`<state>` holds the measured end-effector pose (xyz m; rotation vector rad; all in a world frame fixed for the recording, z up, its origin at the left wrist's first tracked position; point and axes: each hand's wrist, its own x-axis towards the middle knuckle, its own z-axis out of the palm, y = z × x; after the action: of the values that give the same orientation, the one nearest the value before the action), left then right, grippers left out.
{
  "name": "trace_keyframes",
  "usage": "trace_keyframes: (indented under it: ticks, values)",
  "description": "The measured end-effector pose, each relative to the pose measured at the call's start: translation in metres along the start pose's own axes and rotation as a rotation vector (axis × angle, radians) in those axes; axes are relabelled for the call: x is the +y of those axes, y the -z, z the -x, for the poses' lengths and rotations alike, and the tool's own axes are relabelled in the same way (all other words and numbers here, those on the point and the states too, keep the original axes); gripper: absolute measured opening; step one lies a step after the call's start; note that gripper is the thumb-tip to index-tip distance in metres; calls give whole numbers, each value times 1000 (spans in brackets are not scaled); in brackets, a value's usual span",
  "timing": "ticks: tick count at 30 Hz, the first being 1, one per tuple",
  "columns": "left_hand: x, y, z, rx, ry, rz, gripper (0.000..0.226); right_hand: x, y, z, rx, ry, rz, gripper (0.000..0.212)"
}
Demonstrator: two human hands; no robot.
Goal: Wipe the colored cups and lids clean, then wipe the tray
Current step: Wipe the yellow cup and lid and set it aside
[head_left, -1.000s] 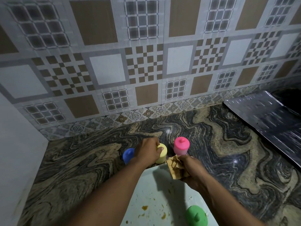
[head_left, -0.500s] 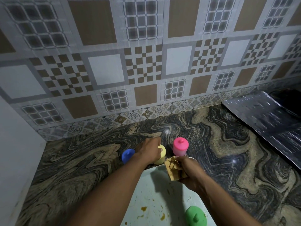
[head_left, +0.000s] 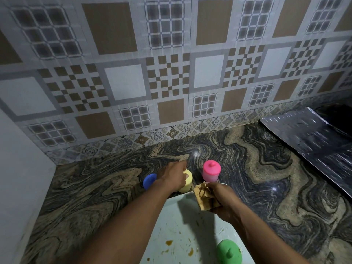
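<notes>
My left hand (head_left: 174, 176) grips the top of a yellow lidded cup (head_left: 187, 184) standing on the counter just beyond the tray's far edge. A blue cup (head_left: 149, 180) stands to its left, partly hidden by my wrist. To the right stands a pink cup (head_left: 211, 171) with its knobbed lid on. My right hand (head_left: 222, 201) holds a crumpled tan cloth (head_left: 203, 197) over the far end of the pale tray (head_left: 179, 225), which carries brown food stains. A green lidded cup (head_left: 229, 251) sits on the tray's near right part.
The marbled stone counter (head_left: 266, 178) runs back to a patterned tile wall (head_left: 171, 73). A shiny dark metal sheet (head_left: 314, 138) lies at the right. A white panel (head_left: 17, 178) bounds the left side.
My right hand with the cloth has drawn slightly back toward me, away from the pink cup. My left hand stays on the yellow cup.
</notes>
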<state>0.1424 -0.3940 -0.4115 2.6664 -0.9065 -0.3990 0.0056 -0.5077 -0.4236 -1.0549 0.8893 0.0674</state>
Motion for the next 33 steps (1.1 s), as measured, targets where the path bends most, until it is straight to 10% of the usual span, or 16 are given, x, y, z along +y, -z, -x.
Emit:
trace_keyframes:
  ticks: [33]
  values:
    - [18, 0, 10, 122, -55, 127, 46, -2, 20, 15, -9, 15, -236, 24]
